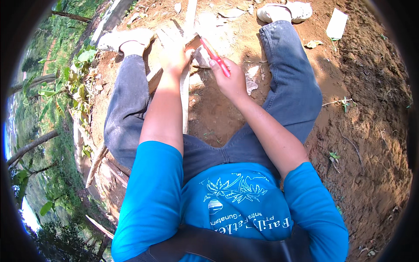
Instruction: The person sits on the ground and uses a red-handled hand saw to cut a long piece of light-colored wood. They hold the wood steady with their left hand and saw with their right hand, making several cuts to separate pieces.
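Note:
My right hand (pixel 231 79) is closed around a slim red-handled tool (pixel 214 56), its thumb lying along the handle. The tool's far end points up and left toward my other hand; glare hides what kind it is. My left hand (pixel 173 56) lies palm down with fingers stretched forward, over a piece of wood (pixel 154 75) that crosses a long pale wooden strip (pixel 186 96). The strip runs away from me between my legs. Strong sunlight washes out the left fingertips and the wood beneath them.
Brown soil with dry leaves (pixel 252 81) surrounds my hands. My legs are spread on both sides, shoes (pixel 126 41) at the far end. A white rectangular piece (pixel 337 24) lies at far right. Sticks (pixel 97 166) and green plants (pixel 59 94) line the left, where the ground seems to drop.

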Demonstrator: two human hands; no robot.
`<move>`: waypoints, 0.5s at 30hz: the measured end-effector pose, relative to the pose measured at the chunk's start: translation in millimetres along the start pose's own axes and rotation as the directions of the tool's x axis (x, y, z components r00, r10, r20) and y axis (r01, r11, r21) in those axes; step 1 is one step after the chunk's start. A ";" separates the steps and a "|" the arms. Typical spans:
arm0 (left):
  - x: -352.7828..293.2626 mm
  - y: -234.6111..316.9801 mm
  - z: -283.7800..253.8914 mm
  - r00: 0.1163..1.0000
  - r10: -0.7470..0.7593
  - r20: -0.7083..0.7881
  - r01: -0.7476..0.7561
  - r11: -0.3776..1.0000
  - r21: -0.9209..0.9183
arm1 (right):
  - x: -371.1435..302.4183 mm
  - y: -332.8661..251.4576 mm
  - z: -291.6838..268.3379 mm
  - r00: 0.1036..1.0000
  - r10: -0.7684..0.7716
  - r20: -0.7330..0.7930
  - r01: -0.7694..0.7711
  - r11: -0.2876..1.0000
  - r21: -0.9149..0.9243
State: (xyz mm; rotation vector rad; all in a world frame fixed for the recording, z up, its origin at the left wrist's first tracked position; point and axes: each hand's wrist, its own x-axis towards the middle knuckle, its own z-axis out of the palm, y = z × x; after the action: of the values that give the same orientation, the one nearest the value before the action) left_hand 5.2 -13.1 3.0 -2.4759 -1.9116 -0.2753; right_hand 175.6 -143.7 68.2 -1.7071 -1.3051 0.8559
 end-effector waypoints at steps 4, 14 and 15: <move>-5.5 10.7 -13.5 0.984 0.049 -0.169 -0.024 0.989 0.149 | 27.0 -36.3 -10.2 0.999 0.027 -0.040 -0.026 1.000 0.012; 0.7 0.0 -4.0 0.999 -0.023 0.032 0.023 1.000 -0.008 | 100.9 -172.7 -130.9 0.942 -0.336 0.017 0.331 0.936 0.119; -1.8 -7.7 -0.3 0.999 -0.036 0.039 0.038 0.998 -0.054 | 75.4 -165.0 -98.3 0.936 -0.327 -0.130 0.344 0.928 0.142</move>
State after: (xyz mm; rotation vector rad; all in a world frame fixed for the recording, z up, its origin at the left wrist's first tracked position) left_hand -2.6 -12.9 2.2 -2.4993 -1.9930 -0.2861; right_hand 209.1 -66.2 256.4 -1.3315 -1.3667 0.6433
